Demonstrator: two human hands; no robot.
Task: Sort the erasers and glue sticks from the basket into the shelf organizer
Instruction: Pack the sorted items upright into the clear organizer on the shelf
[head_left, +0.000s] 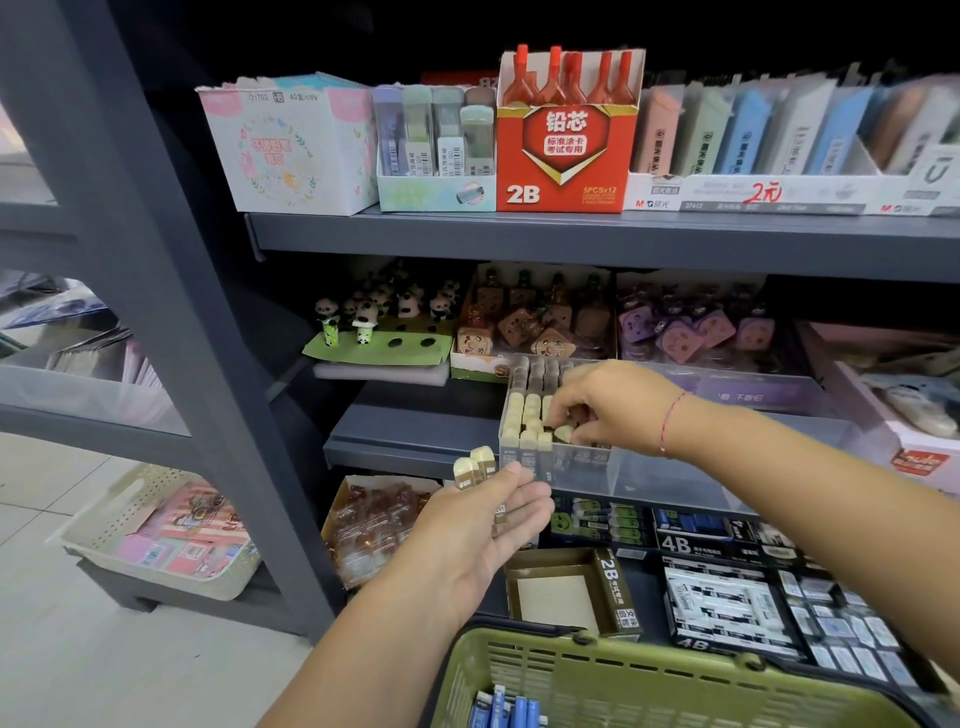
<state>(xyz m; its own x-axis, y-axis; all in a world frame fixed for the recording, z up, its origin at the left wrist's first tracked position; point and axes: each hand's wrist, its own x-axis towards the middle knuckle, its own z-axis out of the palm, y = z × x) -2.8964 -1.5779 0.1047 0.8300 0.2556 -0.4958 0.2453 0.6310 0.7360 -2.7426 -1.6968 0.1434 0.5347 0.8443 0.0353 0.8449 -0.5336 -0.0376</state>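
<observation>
A: What is lying nearest?

B: The basket (675, 691) is sitting at the near edge, with blue sticks (506, 711) showing at its left. I'm guessing they are glue sticks.

A: And the hands?

B: Just beyond, the left hand (478, 525) is hovering palm up, fingers half curled, holding a few erasers (475, 467). Two are standing at its fingertips. Farther on, the right hand (608, 405) is reaching down into the clear organizer (675, 470) on the middle shelf. It is pinching one eraser (563, 432) that is touching the pale rows standing there.

A: Which step is running?

B: I'm judging it as the eraser stage. One is being seated in the organizer's left part, and the spares are waiting near its front wall.

A: What is the next move asking for?

B: Probably letting go once the piece is standing upright in the gap, then picking another from the left palm. The rows are looking tight, so it is calling for a narrow fingertip pinch.

A: Anything farther?

B: A red 2B box (566, 135) is sitting on the top shelf.
</observation>
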